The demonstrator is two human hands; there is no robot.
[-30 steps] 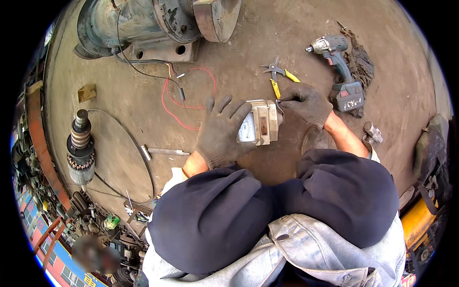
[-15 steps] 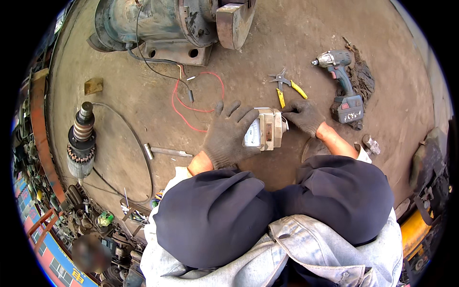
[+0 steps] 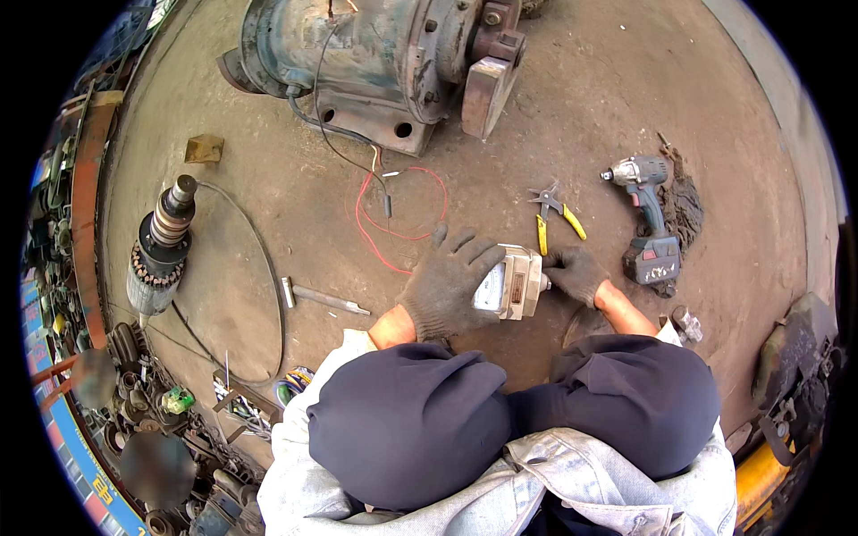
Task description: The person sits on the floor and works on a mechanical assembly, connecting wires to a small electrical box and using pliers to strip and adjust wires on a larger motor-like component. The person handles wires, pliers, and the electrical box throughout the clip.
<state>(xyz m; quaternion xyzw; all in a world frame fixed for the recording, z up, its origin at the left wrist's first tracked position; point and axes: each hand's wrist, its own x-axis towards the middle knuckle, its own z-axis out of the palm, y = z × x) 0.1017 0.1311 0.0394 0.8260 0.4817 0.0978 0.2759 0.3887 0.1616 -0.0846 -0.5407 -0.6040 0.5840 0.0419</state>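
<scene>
A boxy beige hand-crank meter (image 3: 517, 284), apparently an insulation tester, rests on the floor in front of my knees. My gloved left hand (image 3: 449, 284) lies across its left side, fingers spread, partly covering the dial. At the meter's right side, my gloved right hand (image 3: 576, 275) is closed with fingertips at the crank; the crank handle itself is mostly hidden. Red wire (image 3: 427, 238) loops on the floor beyond my left hand, near a dark lead running to a large motor (image 3: 357, 71).
Yellow-handled pliers (image 3: 554, 216) and a cordless impact wrench (image 3: 648, 205) lie to the right, the wrench beside a dark rag (image 3: 684, 205). On the left are a hammer (image 3: 326, 298), a motor rotor (image 3: 161, 255) and a small block (image 3: 205, 148). Assorted metal parts (image 3: 134, 402) crowd the lower left.
The view has shifted, so the motor and floor items appear lower and mostly farther right. My left hand stays on the meter; my right hand remains at its crank side, fingers slightly lower against it.
</scene>
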